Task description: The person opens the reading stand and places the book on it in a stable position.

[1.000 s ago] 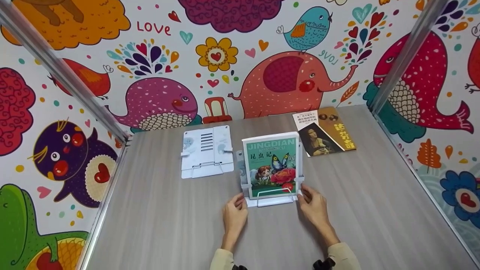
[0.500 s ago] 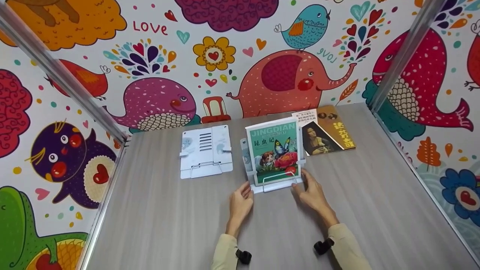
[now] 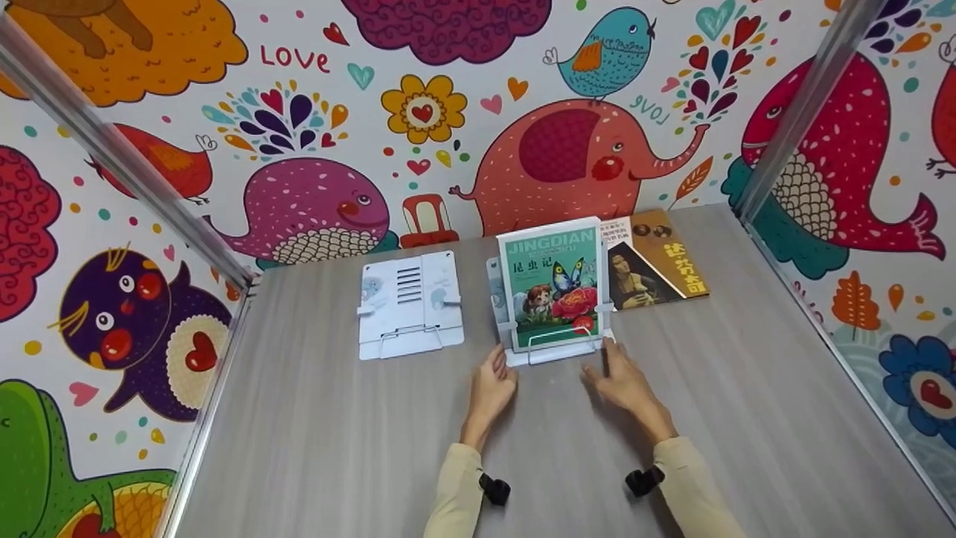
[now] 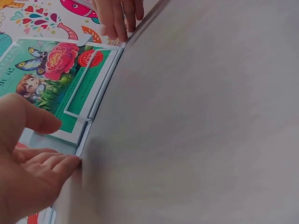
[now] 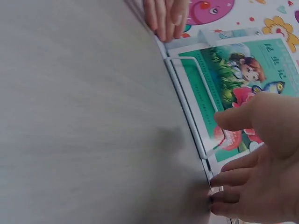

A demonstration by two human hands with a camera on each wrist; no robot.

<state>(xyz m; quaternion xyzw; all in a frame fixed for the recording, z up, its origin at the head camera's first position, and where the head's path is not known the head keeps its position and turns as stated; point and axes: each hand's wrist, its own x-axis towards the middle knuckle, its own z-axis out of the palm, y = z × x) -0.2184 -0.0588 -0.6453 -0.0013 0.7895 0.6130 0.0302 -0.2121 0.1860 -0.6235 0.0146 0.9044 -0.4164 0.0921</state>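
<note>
Between both hands (image 3: 492, 385) (image 3: 626, 385), book (image 3: 554, 288) on stand (image 3: 564, 354)

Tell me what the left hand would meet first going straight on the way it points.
Probably the near left corner of the bookstand holding the green book; the left hand is right at it, contact unclear.

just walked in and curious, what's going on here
A person's left hand and right hand are at the lower corners of a white book stand, fingers extended, not gripping. It props up a green JINGDIAN book. A second book stand, bookless, is to the left; another book lies behind, to the right.
</note>
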